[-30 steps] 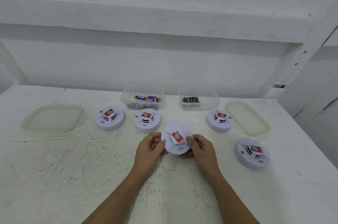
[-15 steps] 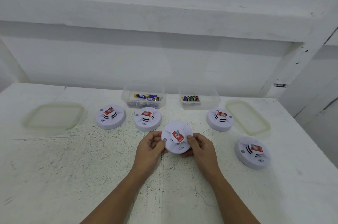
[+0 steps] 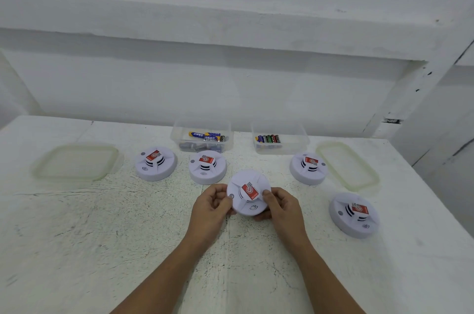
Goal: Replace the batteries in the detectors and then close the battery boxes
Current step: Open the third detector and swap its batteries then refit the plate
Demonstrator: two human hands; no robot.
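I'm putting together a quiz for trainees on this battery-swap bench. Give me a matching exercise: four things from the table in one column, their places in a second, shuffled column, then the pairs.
Things
1. held detector
2. left lid
3. right battery tub
4. front-right detector

Places
A. lying flat at the far left of the table
B. at the back, by the wall, batteries inside
C. gripped between the left hand and the right hand
D. resting alone near the right edge, in front of the right lid

Pairs: 1-C, 2-A, 3-B, 4-D
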